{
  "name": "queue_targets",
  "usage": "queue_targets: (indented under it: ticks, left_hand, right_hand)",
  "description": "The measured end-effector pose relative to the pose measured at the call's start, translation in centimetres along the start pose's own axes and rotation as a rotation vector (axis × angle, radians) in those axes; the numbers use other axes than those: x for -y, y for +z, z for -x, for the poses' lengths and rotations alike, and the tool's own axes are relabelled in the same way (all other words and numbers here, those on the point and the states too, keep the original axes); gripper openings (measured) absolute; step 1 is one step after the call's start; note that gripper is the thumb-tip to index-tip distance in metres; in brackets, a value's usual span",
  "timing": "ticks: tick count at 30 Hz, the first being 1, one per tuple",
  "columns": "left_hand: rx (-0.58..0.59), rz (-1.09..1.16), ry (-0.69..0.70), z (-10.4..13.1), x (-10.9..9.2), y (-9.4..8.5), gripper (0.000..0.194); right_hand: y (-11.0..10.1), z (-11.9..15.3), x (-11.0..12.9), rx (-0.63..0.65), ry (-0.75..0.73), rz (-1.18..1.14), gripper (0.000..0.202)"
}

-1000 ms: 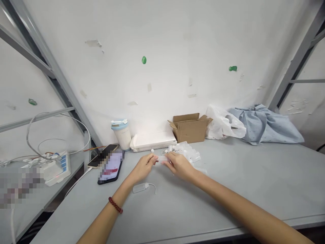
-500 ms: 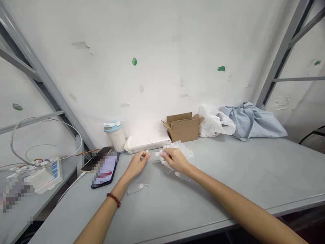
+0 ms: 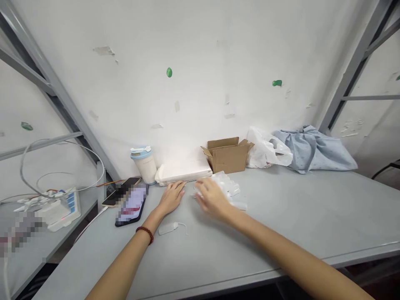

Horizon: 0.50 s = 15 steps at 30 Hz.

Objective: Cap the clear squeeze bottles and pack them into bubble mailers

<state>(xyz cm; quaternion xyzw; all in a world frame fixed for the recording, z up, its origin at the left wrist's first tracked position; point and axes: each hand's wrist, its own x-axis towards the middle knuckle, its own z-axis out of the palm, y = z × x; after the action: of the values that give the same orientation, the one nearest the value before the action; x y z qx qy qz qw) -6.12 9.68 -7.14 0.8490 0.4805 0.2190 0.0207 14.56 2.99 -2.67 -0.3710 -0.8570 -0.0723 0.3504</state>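
Observation:
My left hand (image 3: 171,197) rests palm down on the grey table, its fingers stretched toward the white stack. Nothing shows in it. Smeared by motion, my right hand (image 3: 213,199) is over the near left side of a heap of clear plastic bottles (image 3: 229,185); whether its fingers hold anything is not visible. Closer to me, a small clear squeeze bottle (image 3: 167,228) with a thin bent spout lies on its side, to the right of my left wrist with its red bead bracelet (image 3: 146,234).
At the back stand a lidded cup (image 3: 145,166), a flat white stack (image 3: 184,171), an open cardboard box (image 3: 228,156), a white plastic bag (image 3: 268,150) and a blue cloth bundle (image 3: 315,150). Two phones (image 3: 133,210) lie left. A power strip (image 3: 65,212) with cables sits beyond the table's left edge.
My left hand has gone from a pinch to flat on the table. My right hand has left its pinch beside the bottles and now moves in a blur. The view has shifted slightly.

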Motion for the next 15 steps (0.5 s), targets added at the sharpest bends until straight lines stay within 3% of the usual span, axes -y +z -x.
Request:
queue_targets:
  ticks: [3, 7, 11, 15]
  left_hand:
    - [-0.054, 0.035, -0.018, 0.1, -0.5, -0.4, 0.034]
    - [-0.100, 0.125, -0.054, 0.2, -1.1, -0.9, 0.022]
    - [-0.086, 0.164, -0.082, 0.3, -1.3, -1.3, 0.021]
    - [-0.059, 0.188, -0.124, 0.7, -1.2, -2.0, 0.021]
  right_hand:
    - [0.4, 1.0, 3.8, 0.226, -0.264, -0.160, 0.034]
    - [0.7, 2.5, 6.5, 0.395, -0.383, -0.197, 0.037]
    - [1.0, 2.9, 6.6, 0.420, -0.385, -0.180, 0.036]
    - [1.2, 2.5, 6.0, 0.380, -0.295, -0.177, 0.032]
